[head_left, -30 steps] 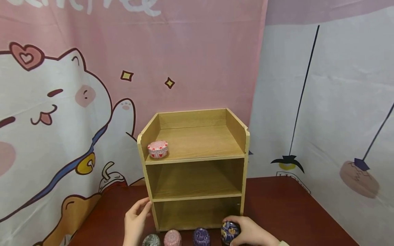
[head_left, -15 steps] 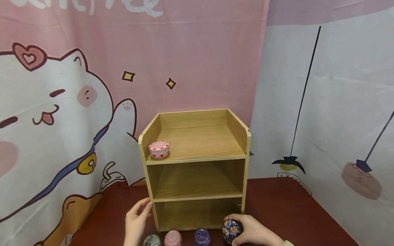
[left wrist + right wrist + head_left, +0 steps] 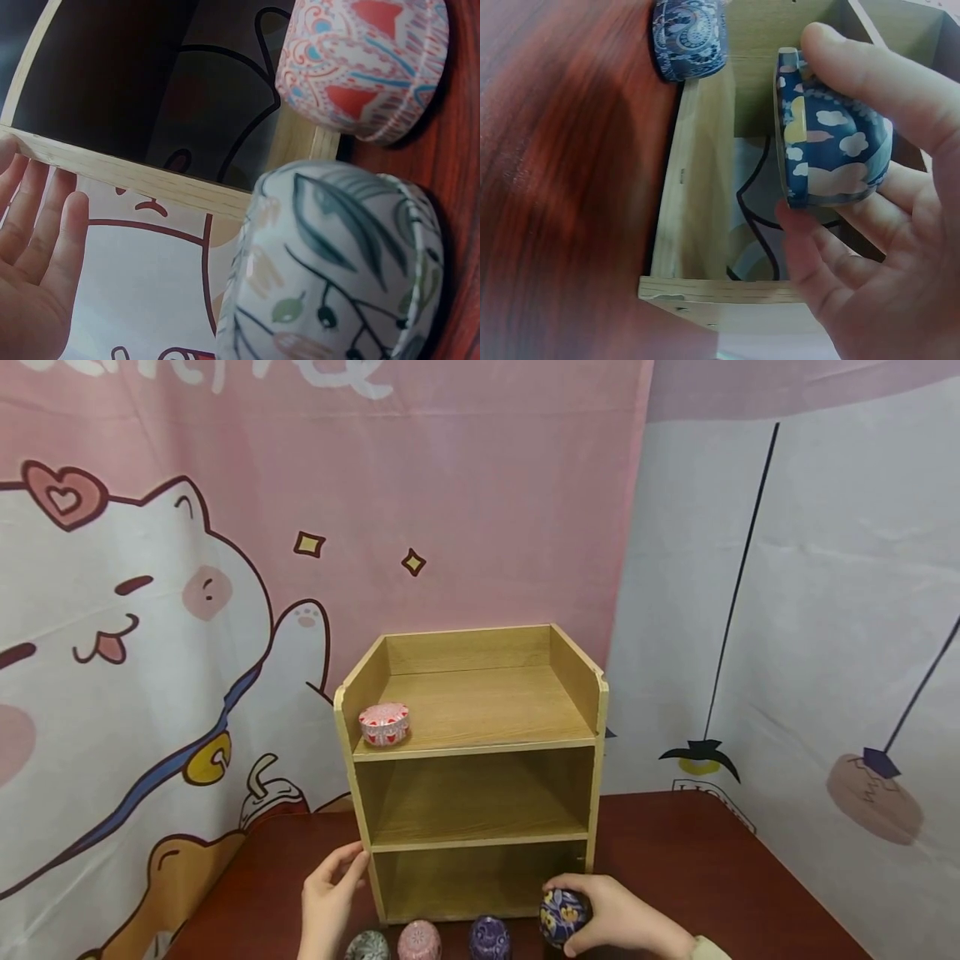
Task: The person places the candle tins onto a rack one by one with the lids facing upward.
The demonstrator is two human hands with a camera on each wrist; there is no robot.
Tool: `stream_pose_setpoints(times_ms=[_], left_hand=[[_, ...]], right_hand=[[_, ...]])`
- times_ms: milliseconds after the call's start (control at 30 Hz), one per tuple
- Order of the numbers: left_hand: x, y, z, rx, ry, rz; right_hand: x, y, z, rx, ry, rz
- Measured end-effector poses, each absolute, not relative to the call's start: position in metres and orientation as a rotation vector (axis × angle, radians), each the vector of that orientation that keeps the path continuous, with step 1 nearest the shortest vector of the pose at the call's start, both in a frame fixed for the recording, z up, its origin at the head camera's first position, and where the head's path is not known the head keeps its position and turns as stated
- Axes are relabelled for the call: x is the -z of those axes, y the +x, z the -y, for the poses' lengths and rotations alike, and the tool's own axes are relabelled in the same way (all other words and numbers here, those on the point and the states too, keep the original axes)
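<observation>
My right hand (image 3: 611, 917) grips a small round tin (image 3: 562, 917), dark blue with a yellow and white pattern, between thumb and fingers. It is held just in front of the wooden shelf's lower right corner. In the right wrist view the tin (image 3: 836, 142) is turned on its side, showing clouds. My left hand (image 3: 330, 893) touches the left side panel of the wooden shelf (image 3: 480, 842). Its fingers (image 3: 60, 225) lie fairly straight against the panel's outside in the left wrist view, thumb at the front edge.
In front of the shelf stand a grey-green leaf-pattern tin (image 3: 367, 946), a pink tin (image 3: 420, 941) and a purple tin (image 3: 491, 939). A pink-and-red heart tin (image 3: 385, 725) sits at the top shelf's left. The dark red table (image 3: 675, 860) extends right. A printed cloth (image 3: 487, 510) hangs behind.
The right hand and the dark blue tin have risen slightly. My left hand stays at the shelf's side, and the other tins have not moved.
</observation>
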State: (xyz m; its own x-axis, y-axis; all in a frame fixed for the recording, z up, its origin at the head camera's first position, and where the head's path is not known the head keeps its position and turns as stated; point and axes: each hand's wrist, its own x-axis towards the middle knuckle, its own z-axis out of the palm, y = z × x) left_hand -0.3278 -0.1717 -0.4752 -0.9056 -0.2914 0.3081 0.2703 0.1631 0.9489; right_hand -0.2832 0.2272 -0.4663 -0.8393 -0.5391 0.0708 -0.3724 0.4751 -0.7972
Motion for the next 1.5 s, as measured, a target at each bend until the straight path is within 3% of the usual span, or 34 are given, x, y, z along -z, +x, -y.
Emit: stream_pose_setpoints(times_ms=[1500], left_hand=[[0.476, -0.327, 0.171, 1.795, 0.000, 2.007]], right_hand=[[0.432, -0.276, -0.217, 1.231, -0.881, -2.704]])
